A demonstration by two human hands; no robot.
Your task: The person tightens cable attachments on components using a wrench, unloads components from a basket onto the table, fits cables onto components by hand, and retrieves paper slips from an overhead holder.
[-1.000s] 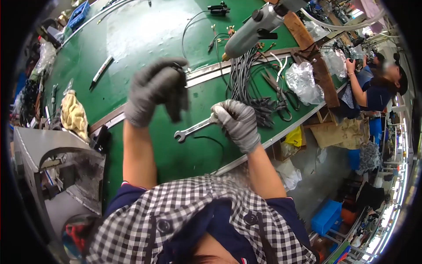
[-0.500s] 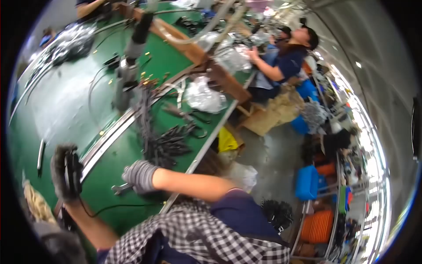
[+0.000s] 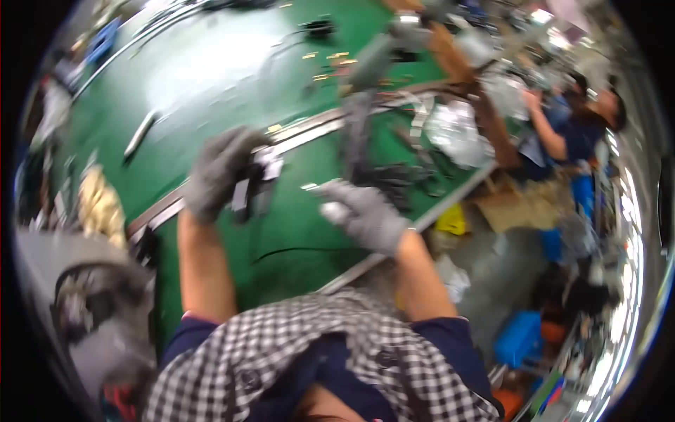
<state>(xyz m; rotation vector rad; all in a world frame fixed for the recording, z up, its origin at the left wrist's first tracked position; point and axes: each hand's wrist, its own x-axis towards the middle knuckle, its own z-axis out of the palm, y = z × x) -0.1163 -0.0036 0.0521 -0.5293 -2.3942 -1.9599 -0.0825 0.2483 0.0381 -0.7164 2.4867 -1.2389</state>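
My left hand, in a grey glove, is closed around a small black part with pale, shiny pieces beside it; motion blur hides its kind. A thin black cable lies across the green table below. To the right, my right hand, also gloved, has its fingers curled round a wrench, whose metal end pokes out toward the left hand. The two hands are apart. Beyond the right hand lies a bundle of dark cables.
A metal rail crosses the green table. A pen-like tool lies at left, and a hanging power driver is overhead. Clear plastic bags sit at right, near a co-worker. Blue bins stand below.
My left hand has moved inward over the rail with the black part. My right hand has turned, and the wrench end now points up and left. The whole view has swung.
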